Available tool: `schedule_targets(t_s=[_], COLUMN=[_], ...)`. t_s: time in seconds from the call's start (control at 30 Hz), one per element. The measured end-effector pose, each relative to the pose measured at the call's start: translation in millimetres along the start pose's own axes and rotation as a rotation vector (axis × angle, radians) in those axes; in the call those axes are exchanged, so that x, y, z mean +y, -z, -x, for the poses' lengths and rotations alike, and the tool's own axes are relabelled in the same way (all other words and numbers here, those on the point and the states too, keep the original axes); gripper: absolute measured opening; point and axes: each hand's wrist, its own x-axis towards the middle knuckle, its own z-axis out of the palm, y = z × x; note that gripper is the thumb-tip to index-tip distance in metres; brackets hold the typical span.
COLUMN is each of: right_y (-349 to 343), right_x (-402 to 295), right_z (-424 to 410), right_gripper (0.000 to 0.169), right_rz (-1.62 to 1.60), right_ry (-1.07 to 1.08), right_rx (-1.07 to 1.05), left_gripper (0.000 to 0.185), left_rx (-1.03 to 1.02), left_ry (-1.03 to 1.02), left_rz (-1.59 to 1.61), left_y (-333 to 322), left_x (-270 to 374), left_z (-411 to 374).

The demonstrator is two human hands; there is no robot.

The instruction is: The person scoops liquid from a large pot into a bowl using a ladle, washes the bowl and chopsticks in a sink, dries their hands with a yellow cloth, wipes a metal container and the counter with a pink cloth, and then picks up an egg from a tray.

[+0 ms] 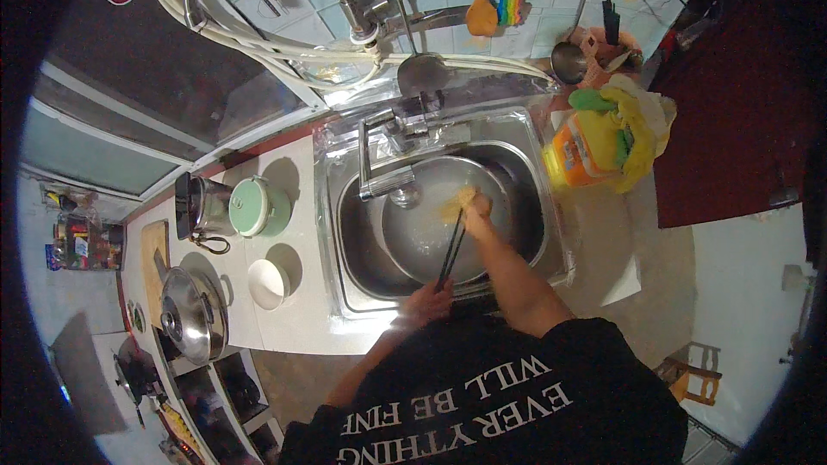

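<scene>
My left hand (428, 305) grips one end of a pair of dark chopsticks (451, 252) at the sink's near edge. They slant up to the right hand (477, 214), which is closed around a yellow scrubber or cloth (466, 196) at their far end. Motion blur hides the scrubber's exact kind and the fingers' details. Both hands are over a wide round metal basin (413, 239) with what looks like shallow water in it. The basin rests inside the stainless steel sink (356, 265), and a chrome faucet (387, 184) reaches over it.
Left on the counter are a white bowl (267, 284), a green lidded container (258, 206), a lidded metal pot (187, 316) and a cutting board (154, 271). Right of the sink stands an orange-labelled bottle (577, 150) beside yellow gloves (636, 135). Utensils, including a wooden spatula (482, 13), hang behind.
</scene>
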Motion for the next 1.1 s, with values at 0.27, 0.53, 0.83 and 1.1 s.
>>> schedule_targets(t_s=[0.27,0.53,0.83,1.1], right_y=[43,62,56,47], right_x=[0,35,39,-19], right_z=[12,20,-16,37], right_gripper=[0.03,0.04,0.063,0.062], right_rz=[1.654,0.101,0.204,0.23], right_ry=[0.64,-0.445,-0.226,-0.161], right_rx=[-0.128,-0.441,0.117,-0.104], left_gripper=[0.032,0.037,0.03,0.038], left_rx=[0.269,0.425,0.232,0.374], left_ry=[0.268,0.112,-0.042,-0.1], left_rz=[0.383,-0.399,-0.946,-0.836], left_y=[-1,12,-50,-61], left_x=[97,41,76,59], left_z=[28,-59,-51,-10])
